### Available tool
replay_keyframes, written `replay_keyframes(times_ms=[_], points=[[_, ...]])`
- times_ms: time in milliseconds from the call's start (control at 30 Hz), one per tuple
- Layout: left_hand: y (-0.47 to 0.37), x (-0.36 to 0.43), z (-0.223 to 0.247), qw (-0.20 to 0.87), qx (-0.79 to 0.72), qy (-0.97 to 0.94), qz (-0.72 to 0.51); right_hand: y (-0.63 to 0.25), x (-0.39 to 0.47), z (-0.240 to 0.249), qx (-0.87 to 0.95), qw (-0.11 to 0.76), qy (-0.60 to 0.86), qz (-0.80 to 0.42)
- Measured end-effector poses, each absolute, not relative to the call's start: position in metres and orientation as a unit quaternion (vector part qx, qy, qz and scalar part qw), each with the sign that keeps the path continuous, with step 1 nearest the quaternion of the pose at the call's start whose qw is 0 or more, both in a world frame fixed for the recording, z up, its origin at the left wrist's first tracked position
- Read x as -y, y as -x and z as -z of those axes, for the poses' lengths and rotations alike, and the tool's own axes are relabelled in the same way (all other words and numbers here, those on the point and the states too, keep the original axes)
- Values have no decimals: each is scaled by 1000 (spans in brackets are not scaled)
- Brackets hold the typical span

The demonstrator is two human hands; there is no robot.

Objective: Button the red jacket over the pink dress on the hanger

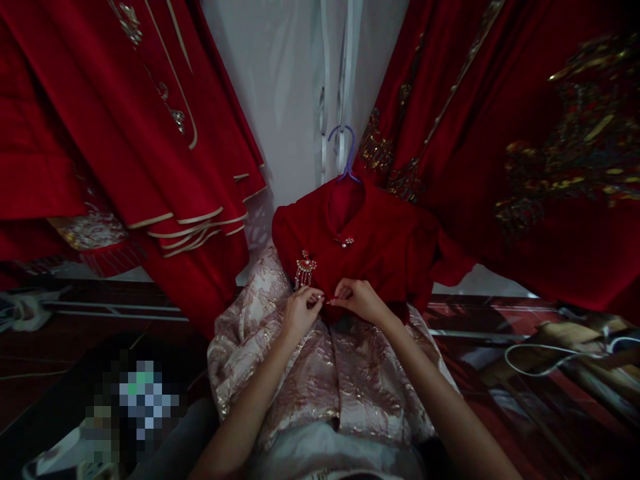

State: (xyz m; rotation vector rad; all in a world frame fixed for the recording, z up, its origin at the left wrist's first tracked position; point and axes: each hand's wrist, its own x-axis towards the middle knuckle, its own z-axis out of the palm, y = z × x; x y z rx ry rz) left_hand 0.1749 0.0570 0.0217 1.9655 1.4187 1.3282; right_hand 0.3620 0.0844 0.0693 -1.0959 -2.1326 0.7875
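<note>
A red velvet top (385, 233) with a stand collar lies on a blue-purple hanger (349, 157), over a shiny pale brocade fabric (305, 373). A jewelled ornament with dangling strands (305, 267) sits on its left front, and a small jewelled clasp (345, 242) is below the collar. My left hand (303, 310) pinches at the top's front edge near its hem. Close beside it, my right hand (359, 298) pinches too, fingertips facing the left ones. What lies between the fingers is too small to make out.
Red garments with pale piping (165, 153) hang at the left. More red garments with gold embroidery (570, 147) hang at the right. Behind is a pale curtain (280, 87). Metal rails, a white cord (530, 368) and brown items lie low at the sides; part of the lower left is pixelated.
</note>
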Motion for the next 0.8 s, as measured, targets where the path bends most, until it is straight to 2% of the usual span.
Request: replay_keyframes(times_ms=[100, 267, 467, 633, 800], points=[[-178, -62, -13, 275, -508, -629, -520, -355, -86, -61, 779, 357, 391, -335], [-178, -65, -13, 365, -482, -577, -549, -346, -86, -55, 764, 391, 411, -307], [-176, -66, -8, 390, -485, -560, -546, -346, -85, -56, 762, 396, 417, -297], [-165, -77, -7, 369, -498, -627, -472, -347, -86, -54, 761, 379, 427, -308], [-152, -89, -30, 394, -456, -716, -352, -350, -89, -54, 757, 371, 428, -327]])
